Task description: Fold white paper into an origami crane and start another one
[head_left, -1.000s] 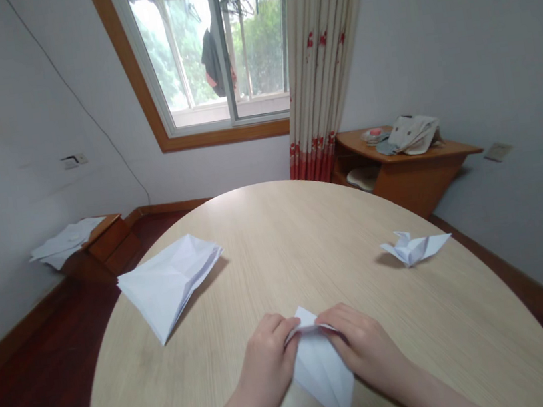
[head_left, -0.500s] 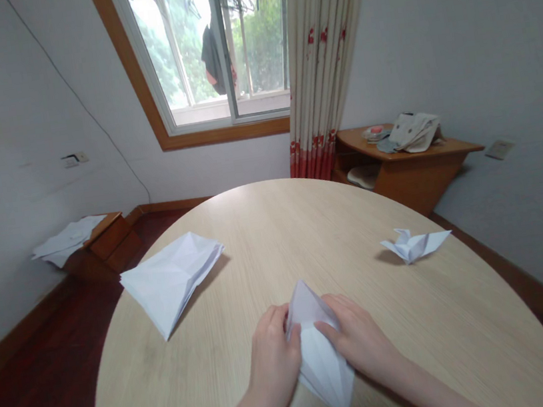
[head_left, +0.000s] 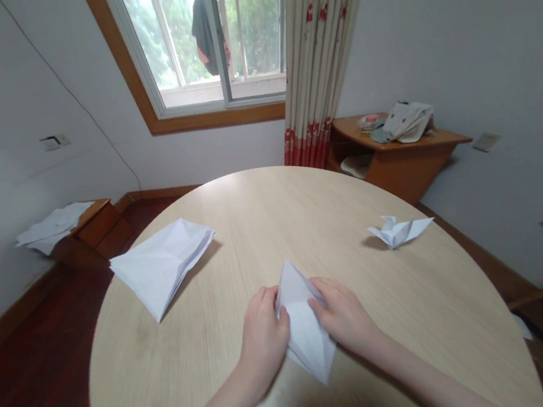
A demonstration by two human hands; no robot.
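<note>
A white sheet folded into a long kite shape (head_left: pixel 302 324) lies on the round pale-wood table (head_left: pixel 305 226), near its front edge. My left hand (head_left: pixel 262 336) grips the sheet's left side, fingers curled over its edge. My right hand (head_left: pixel 344 314) pinches the right side. The upper tip of the paper stands up between my fingers and its lower tip points toward me.
A stack of creased white sheets (head_left: pixel 161 265) lies at the table's left. A small folded paper bird (head_left: pixel 397 231) sits at the right. Beyond stand a wooden corner desk (head_left: pixel 396 155), a low cabinet with papers (head_left: pixel 72 225), a window and a curtain.
The paper's upper flap, pressed down a second ago, has been raised into a standing point. Both hands slid slightly up the sheet; the view tilted down a little.
</note>
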